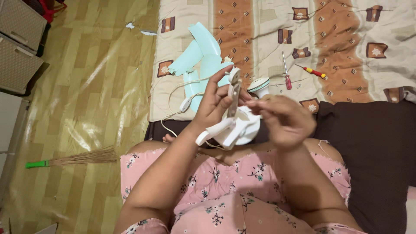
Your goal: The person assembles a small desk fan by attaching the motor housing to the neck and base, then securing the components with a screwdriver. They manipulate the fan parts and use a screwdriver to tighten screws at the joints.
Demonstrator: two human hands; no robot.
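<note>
Clearly your fan is well apart already: the pale blue blades lie loose on the quilt, two screwdrivers beside them. Your left hand grips the white plastic base over your lap; your right hand pinches something small at it, perhaps a screw. The smooth, rounded base remains in one piece.

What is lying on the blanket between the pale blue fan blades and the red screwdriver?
In the head view, a small round white cap lies between the fan blades and the red screwdriver.
</note>
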